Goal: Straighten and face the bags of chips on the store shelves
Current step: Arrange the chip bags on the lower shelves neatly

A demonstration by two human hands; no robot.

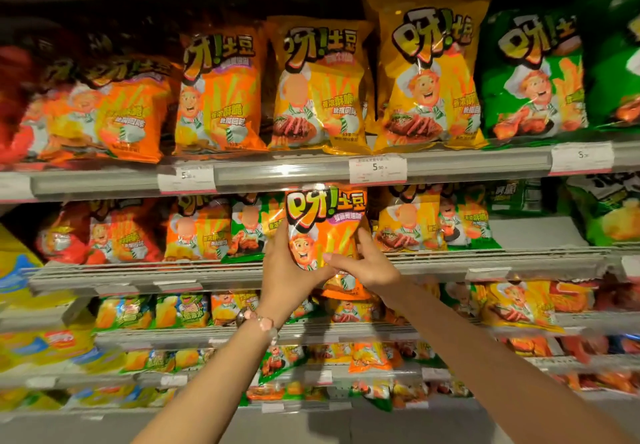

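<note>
An orange chip bag [323, 236] is gripped at both sides by the left hand [285, 270] and right hand [369, 263], held upright before the second shelf [485, 263], label outward, likely for facing.

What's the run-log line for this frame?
phase: facing | held: orange chip bag | left hand: grips | right hand: grips | bag: upright, front out
</note>
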